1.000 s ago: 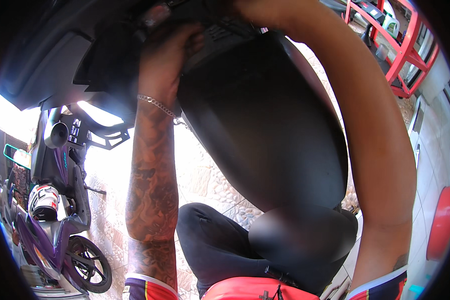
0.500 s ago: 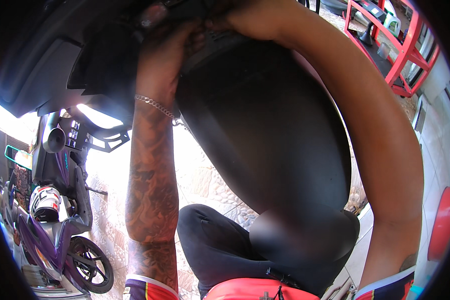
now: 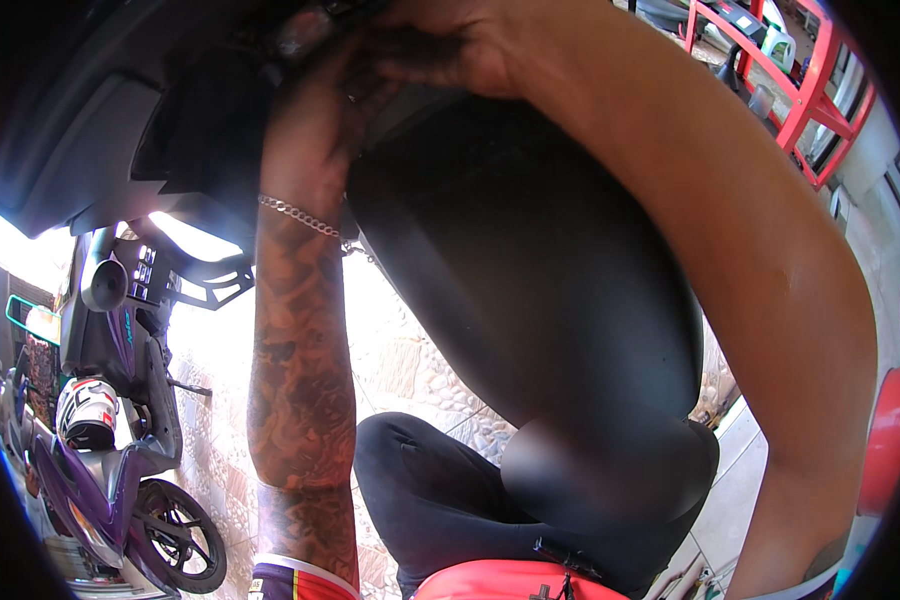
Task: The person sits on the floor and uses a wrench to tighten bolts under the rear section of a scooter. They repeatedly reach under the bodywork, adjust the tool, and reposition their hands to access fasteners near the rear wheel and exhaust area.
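Observation:
A big black scooter seat (image 3: 540, 300) stands raised in front of me, filling the middle of the head view. My left hand (image 3: 315, 115) reaches up along its left side into the dark body panels (image 3: 120, 130) at the seat's upper end; a silver chain sits on that wrist. My right hand (image 3: 450, 50) comes over the top of the seat and meets the left hand at the same spot. Both hands have their fingers curled against the dark parts there. What the fingers hold is hidden in shadow.
A purple scooter (image 3: 100, 450) with a white helmet (image 3: 88, 412) on it stands at the left on a pale stone floor (image 3: 400, 350). A red metal rack (image 3: 800, 90) is at the upper right. My black-trousered knee (image 3: 420, 490) is below the seat.
The seat and both arms sit slightly further right and lower in the picture than a second ago. Both hands stay at the seat's upper end.

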`<state>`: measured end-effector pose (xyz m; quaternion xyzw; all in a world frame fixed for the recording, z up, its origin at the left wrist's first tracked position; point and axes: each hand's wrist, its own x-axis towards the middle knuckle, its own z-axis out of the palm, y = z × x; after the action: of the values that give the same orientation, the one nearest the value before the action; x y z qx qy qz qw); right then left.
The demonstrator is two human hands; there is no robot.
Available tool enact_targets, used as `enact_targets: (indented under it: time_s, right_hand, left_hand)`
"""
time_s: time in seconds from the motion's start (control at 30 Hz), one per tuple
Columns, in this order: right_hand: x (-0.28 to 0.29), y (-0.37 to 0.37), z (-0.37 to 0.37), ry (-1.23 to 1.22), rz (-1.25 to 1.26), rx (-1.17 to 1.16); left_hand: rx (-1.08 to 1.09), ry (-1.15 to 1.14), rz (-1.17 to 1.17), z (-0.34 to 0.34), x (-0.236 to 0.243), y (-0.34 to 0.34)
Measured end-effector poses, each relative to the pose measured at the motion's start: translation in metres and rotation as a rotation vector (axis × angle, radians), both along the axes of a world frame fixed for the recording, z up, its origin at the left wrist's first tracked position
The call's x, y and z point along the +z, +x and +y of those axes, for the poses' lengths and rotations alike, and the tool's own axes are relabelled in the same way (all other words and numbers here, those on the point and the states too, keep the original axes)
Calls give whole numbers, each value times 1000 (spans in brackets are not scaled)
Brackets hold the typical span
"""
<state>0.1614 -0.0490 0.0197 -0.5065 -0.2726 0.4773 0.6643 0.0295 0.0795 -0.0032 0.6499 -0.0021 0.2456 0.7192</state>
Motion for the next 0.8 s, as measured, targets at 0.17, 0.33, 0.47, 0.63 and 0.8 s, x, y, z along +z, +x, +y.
enact_targets:
  time_s: [0.17, 0.33, 0.47, 0.63, 0.8]
  right_hand:
    - [-1, -22, 2, 182, 144, -102]
    - [1, -33, 0, 298, 183, -180]
    - [1, -41, -5, 332, 196, -199]
    - [2, -52, -16, 362, 218, -192]
    - [0, -58, -26, 374, 217, -181]
  left_hand:
    - [76, -28, -84, -20, -10, -4]
    - [-17, -149, -91, -21, -6, -9]
    - [-202, -191, -147, -9, -10, -13]
    - [-150, -109, -118, 0, -14, -13]
    - [-183, -167, -127, 3, -14, -11]
